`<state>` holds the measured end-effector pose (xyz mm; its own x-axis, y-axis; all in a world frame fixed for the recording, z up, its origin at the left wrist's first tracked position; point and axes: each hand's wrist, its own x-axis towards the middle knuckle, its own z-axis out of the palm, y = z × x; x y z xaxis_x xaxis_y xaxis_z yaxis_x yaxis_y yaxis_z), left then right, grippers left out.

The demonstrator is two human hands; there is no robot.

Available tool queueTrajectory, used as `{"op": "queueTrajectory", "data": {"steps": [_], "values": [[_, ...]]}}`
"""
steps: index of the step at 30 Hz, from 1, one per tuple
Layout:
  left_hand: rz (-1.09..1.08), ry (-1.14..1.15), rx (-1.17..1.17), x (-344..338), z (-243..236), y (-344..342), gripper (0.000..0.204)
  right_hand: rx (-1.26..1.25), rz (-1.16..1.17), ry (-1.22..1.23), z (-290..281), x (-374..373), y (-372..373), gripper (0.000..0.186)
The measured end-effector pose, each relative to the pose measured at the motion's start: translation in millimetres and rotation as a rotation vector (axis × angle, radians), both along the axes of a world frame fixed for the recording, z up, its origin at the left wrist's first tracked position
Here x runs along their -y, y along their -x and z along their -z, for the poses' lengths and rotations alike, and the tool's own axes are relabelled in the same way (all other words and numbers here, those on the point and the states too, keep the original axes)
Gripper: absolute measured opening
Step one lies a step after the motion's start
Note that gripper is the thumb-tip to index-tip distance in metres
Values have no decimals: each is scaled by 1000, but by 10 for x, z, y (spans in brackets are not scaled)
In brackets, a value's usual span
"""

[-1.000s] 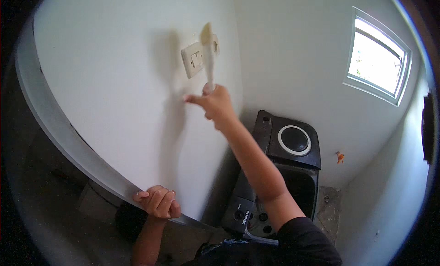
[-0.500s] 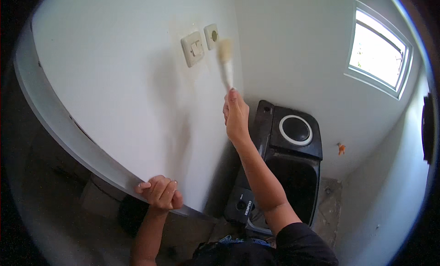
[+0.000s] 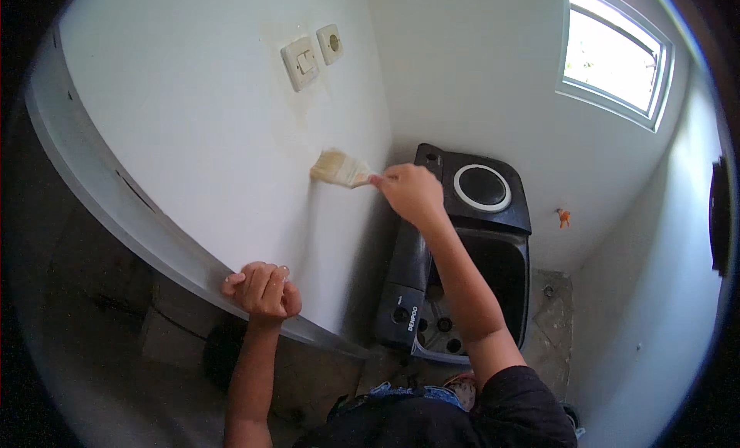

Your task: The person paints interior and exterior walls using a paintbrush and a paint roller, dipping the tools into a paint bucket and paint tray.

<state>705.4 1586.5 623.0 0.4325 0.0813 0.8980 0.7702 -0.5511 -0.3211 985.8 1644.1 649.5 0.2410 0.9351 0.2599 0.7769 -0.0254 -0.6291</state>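
My right hand [image 3: 411,193] is closed around the handle of a flat paintbrush [image 3: 343,170]. Its pale bristles point left, at or close to the white wall [image 3: 208,139], below the switch plate; whether they touch, I cannot tell. Lower left, my left hand [image 3: 266,290] is closed at the wall's near edge, fingers curled against the pale frame [image 3: 185,251]. Above the brush, a light switch [image 3: 300,63] and a round socket [image 3: 330,45] sit side by side, with yellowish marks on the paint around them.
A black twin-tub washing machine [image 3: 412,255] stands in the corner beneath my right arm, its near tub uncovered. An orange tap [image 3: 564,217] juts from the far wall, below a small bright window [image 3: 613,55]. Rough grey floor [image 3: 549,317] shows right of the machine.
My right hand has come down from beside the socket, and the brush has swung from upright to pointing left. My left hand stays at the wall's edge. The view has shifted slightly.
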Motion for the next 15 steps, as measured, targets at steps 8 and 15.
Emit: {"op": "queueTrajectory", "data": {"steps": [8, 15], "values": [[-11, -11, -5, -13, 15, -6, 10, 374, 122, -544, -645, 343, 664, 39], [-61, -6, -37, 43, -7, 42, 9, -145, -269, -448, -763, 583, 393, 35]]}}
